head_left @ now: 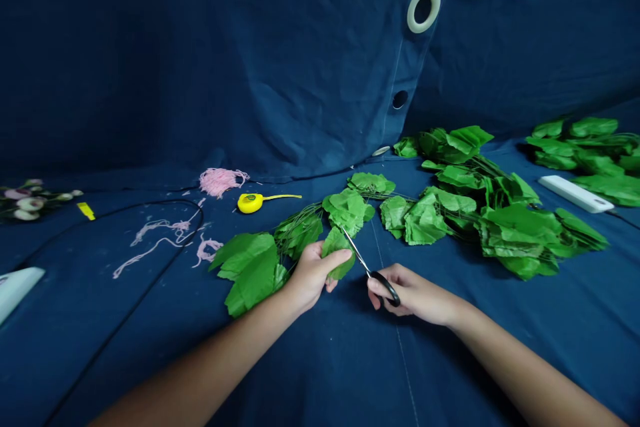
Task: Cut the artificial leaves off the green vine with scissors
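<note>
My left hand (314, 271) pinches a green artificial leaf (338, 260) between thumb and fingers. That leaf belongs to a garland of artificial leaves (346, 208) lying on the blue cloth. Held in my right hand (407, 293) is a pair of scissors (364, 263) with black handles. Their metal blades point up and left, at the right edge of the pinched leaf; whether they touch it I cannot tell. Larger leaves (253, 267) spread out to the left of my left hand. My right fingers are wrapped round the scissor handles, partly hidden.
Thick leaf bunches (520, 230) lie at the right, near a white power bank (575, 193). Behind my left hand are a yellow tape measure (251, 203) and a pink yarn bundle (221, 181). A black cable (165, 260) crosses the cloth at the left, near loose pink yarn (150, 247).
</note>
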